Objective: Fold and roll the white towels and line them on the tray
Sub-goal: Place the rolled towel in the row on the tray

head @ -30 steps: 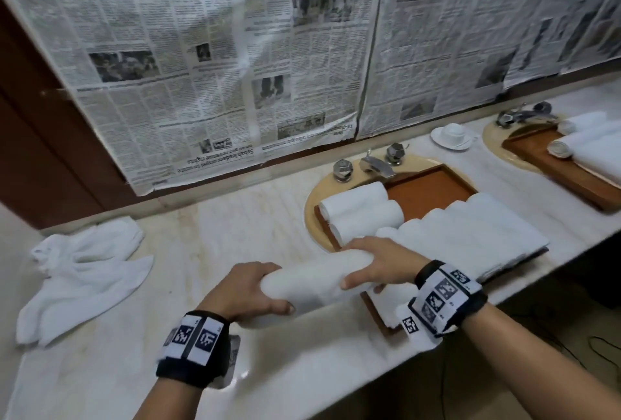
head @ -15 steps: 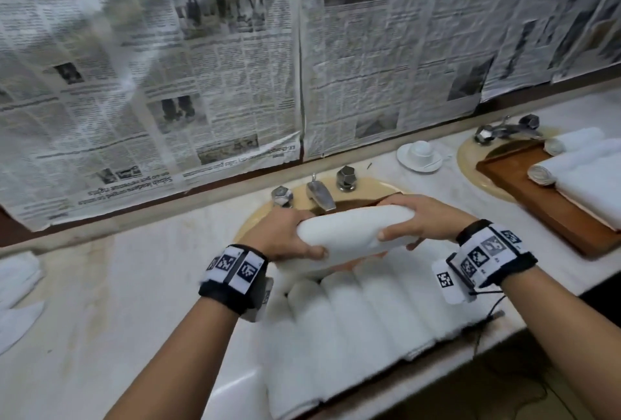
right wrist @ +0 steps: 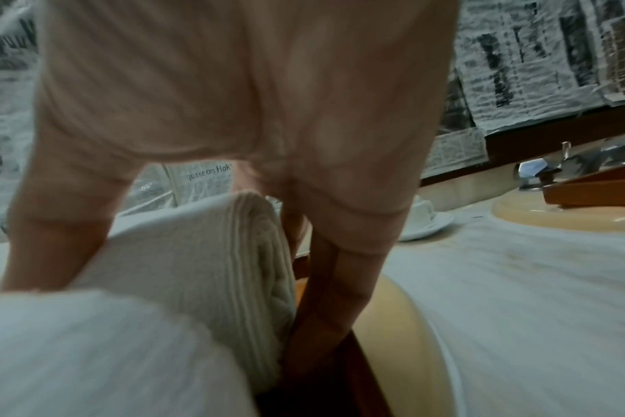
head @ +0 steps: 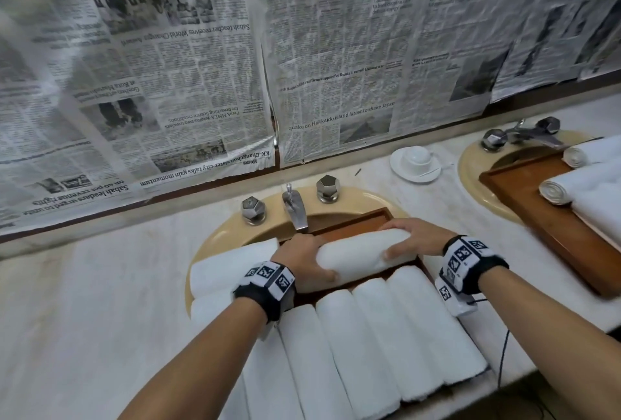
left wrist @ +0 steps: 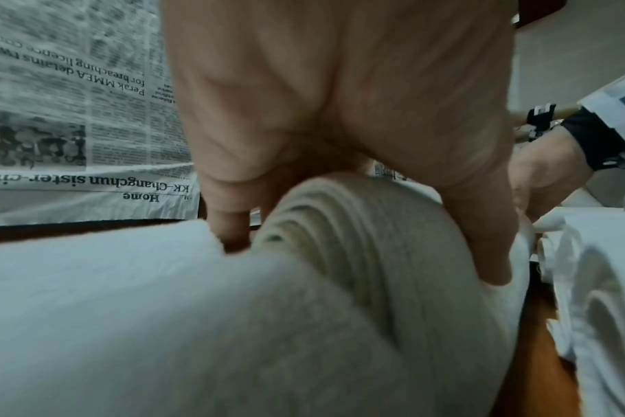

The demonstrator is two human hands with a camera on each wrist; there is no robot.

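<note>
Left hand (head: 304, 263) and right hand (head: 415, 238) grasping opposite ends of rolled towel (head: 361, 251), above wooden tray (head: 356, 223), beside lined rolls (head: 379, 342).

White marble counter (head: 100, 335) runs along the newspapered wall, two tan basins sunk in it. Wooden tray (head: 353, 221) sits across near basin (head: 215, 238), second wooden tray (head: 544, 218) across far-right basin (head: 470, 167). Chrome taps (head: 294, 204) on near basin rim. White cup on saucer (head: 416, 164) on the counter between the basins
</note>
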